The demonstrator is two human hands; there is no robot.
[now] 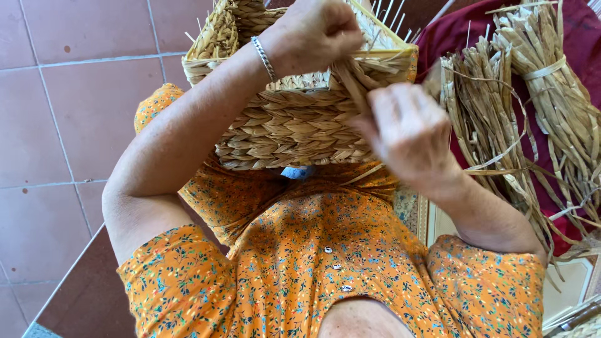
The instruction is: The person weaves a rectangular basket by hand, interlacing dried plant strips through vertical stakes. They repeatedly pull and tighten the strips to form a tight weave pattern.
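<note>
A half-woven straw basket point(294, 122) rests on my lap against an orange flowered dress. My left hand point(313, 34), with a silver bracelet on the wrist, is closed over the basket's top rim and grips the straw there. My right hand point(407, 128) is blurred; it pinches a straw strand point(350, 84) that runs up to the rim beside my left hand. Thin upright stakes point(391, 12) stick out of the basket's far edge.
Two tied bundles of dried straw point(538, 81) lie on a dark red cloth point(582, 37) at the right. Pink floor tiles point(69, 112) fill the left side. A patterned surface point(413, 209) shows beside my right arm.
</note>
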